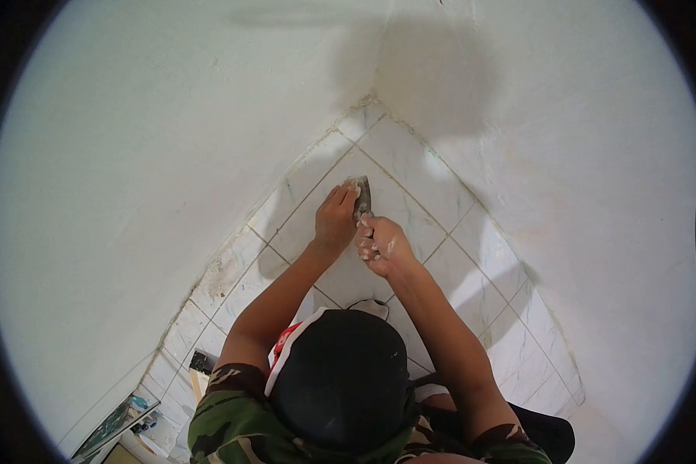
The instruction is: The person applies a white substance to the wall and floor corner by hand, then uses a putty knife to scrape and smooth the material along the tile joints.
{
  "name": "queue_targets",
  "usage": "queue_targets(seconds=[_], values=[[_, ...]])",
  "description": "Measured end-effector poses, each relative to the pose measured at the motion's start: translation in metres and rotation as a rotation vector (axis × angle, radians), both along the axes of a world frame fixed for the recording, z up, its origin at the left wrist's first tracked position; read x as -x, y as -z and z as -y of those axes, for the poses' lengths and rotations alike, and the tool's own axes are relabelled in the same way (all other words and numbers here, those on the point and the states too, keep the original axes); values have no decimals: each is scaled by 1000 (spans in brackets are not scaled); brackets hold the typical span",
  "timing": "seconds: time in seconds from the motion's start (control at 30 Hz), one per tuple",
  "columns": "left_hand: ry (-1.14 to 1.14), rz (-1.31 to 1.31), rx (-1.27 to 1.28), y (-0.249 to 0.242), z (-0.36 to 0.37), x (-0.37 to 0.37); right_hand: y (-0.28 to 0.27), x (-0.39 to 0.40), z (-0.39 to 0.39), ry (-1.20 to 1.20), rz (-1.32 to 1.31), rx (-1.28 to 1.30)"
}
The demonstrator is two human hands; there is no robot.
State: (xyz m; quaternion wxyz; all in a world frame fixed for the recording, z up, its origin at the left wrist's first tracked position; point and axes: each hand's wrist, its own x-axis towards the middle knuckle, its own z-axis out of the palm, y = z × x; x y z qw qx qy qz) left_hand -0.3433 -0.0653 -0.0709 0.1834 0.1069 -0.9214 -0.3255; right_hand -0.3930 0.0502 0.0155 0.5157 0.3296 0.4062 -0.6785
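My right hand [380,243], smeared with white paste, is closed round the handle of a putty knife [363,203]. The knife's blade points away from me, above the pale marbled floor tiles [379,174]. My left hand [336,219] is at the blade's left side, its fingers drawn together and bent against it. White paste shows on the blade by those fingertips. Both hands are close together near the tiled corner, and the undersides of their fingers are hidden.
Two white walls [131,170] meet at the corner ahead, with rough, crumbly edges along the tiles. At the lower left lie a framed panel [116,424] and a black-ended object [202,361]. A black seat-like shape [551,435] is at the lower right.
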Motion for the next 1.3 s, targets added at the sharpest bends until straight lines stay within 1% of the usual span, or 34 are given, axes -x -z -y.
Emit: queue_targets(seconds=[0.03,0.07,0.13,0.2,0.27,0.3,0.4,0.43,0.47,0.6,0.67,0.7,0.73,0.77,0.8,0.87,0.93,0.97,1.0,1.03,1.07,1.1,1.17,1.2,1.23,1.27,1.3], values=[[-11,48,-6,2,-2,-4,-13,-11,2,-8,-6,-58],[-8,42,-1,5,-3,-9,-20,-16,4,-17,-16,-111],[55,-89,24,8,-9,-21,-15,-20,2,13,6,-104],[13,-69,-12,11,-2,-5,0,-18,3,32,38,-104],[-23,-34,-66,0,5,12,15,-1,15,53,-70,-59],[-21,-40,-64,-1,5,8,11,-6,16,55,-76,-57],[12,-27,-26,4,-1,-14,-10,-24,7,28,-61,-32],[26,-51,7,4,-7,-23,-16,-32,-1,3,-46,-88],[40,-77,44,6,-8,-26,-18,-34,-7,-22,-33,-141],[108,-74,86,0,0,-12,-14,-19,-26,-37,-54,-105],[341,213,88,-19,11,4,-26,2,-47,-288,-161,-117],[342,210,87,-28,11,14,-30,8,-61,-425,-289,-243],[463,184,95,-37,5,25,-34,11,-80,-561,-414,-372],[583,155,102,-41,-3,38,-34,12,-106,-760,-663,-530],[615,160,120,-41,-15,53,-34,12,-133,-958,-913,-687],[645,166,138,-33,-38,88,-78,13,-165,-1235,-939,-826],[525,39,177,-3,-53,117,-102,8,-206,-1490,-860,-826],[532,46,179,10,-50,119,-118,6,-220,-1538,-789,-801],[442,40,148,18,-49,117,-140,5,-235,-1596,-712,-761],[352,20,119,22,-46,116,-160,3,-246,-1605,-664,-768],[209,80,118,22,-37,101,-179,-1,-258,-1613,-617,-779],[68,139,118,22,-22,72,-196,-5,-273,-1610,-591,-809],[-259,225,258,42,13,-13,-231,-13,-291,-1565,-539,-899],[-259,128,282,84,41,-79,-249,-14,-293,-1524,-505,-957],[-399,426,-108,68,52,-127,-263,-9,-293,-1521,-510,-952],[-563,654,120,32,40,-160,-273,-2,-295,-1451,-567,-952],[-718,861,346,6,41,-170,-276,3,-288,-1370,-629,-969]])
